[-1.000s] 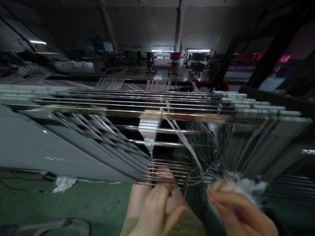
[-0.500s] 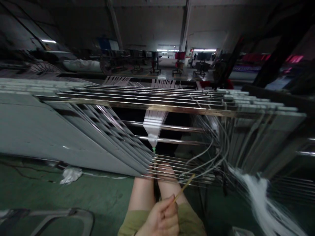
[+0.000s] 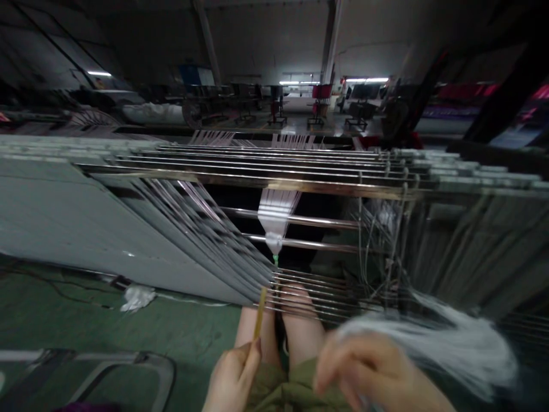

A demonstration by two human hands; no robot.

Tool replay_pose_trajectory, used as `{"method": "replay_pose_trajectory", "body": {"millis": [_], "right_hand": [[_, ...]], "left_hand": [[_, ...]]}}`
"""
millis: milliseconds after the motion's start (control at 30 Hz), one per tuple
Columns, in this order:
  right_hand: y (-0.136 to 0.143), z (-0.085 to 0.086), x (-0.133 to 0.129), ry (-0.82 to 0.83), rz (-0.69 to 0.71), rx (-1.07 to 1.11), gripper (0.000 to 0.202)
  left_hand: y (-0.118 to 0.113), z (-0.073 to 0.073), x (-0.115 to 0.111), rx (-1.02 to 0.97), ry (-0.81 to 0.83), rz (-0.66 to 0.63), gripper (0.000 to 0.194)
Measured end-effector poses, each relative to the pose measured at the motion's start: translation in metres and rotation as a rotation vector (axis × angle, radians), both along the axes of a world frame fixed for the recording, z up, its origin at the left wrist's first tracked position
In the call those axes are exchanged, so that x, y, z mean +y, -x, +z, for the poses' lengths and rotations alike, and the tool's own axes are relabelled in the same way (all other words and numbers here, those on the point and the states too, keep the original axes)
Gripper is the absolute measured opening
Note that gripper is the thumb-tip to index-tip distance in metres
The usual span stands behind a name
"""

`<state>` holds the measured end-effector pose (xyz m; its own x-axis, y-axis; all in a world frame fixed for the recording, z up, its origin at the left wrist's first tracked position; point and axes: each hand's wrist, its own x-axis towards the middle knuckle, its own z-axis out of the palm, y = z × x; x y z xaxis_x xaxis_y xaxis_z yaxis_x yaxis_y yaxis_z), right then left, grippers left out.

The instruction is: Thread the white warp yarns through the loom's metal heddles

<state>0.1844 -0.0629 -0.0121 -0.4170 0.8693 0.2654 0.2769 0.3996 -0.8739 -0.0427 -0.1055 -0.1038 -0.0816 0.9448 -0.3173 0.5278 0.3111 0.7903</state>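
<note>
The left hand [image 3: 234, 372] has thumb and fingers closed round the near end of a thin yellow stick [image 3: 259, 316], whose far end points to twelve o'clock, beside the lower metal rods [image 3: 319, 280]. At its three o'clock, the right hand [image 3: 364, 366] is blurred, its fingers bent; whether they grip anything cannot be told. A loose bundle of white yarn [image 3: 463, 346] runs past that hand from twelve to three o'clock, in the way on that side. Between the hands are the person's knees, partly under the rods. Green floor [image 3: 201, 332] shows at the left hand's ten o'clock, with a grey metal frame [image 3: 159, 366] at nine. Farther off, slanting grey strands [image 3: 201, 240] edge an opening at eleven and hanging grey strands [image 3: 454, 246] at two; white threads with a green tie [image 3: 275, 259] hang between, below the upper rails [image 3: 300, 186].
</note>
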Motion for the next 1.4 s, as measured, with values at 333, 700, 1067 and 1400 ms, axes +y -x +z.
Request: {"method": "replay_pose_trajectory", "body": {"millis": [333, 700, 1067, 1400], "right_hand": [[-0.029, -0.033, 0.079, -0.194, -0.633, -0.055, 0.021], [-0.015, -0.007, 0.064, -0.072, -0.489, 0.006, 0.011], [0.002, 0.027, 0.073, 0.016, -0.216, -0.108, 0.018], [-0.016, 0.017, 0.057, -0.210, -0.455, 0.009, 0.010]], "left_hand": [[-0.078, 0.030, 0.050, -0.269, -0.081, -0.714, 0.034], [-0.044, 0.062, 0.132, 0.047, -0.471, -0.009, 0.046], [-0.053, 0.088, 0.113, -0.461, -0.463, -0.198, 0.014], [-0.043, 0.067, 0.139, -0.176, -0.705, -0.163, 0.013]]}}
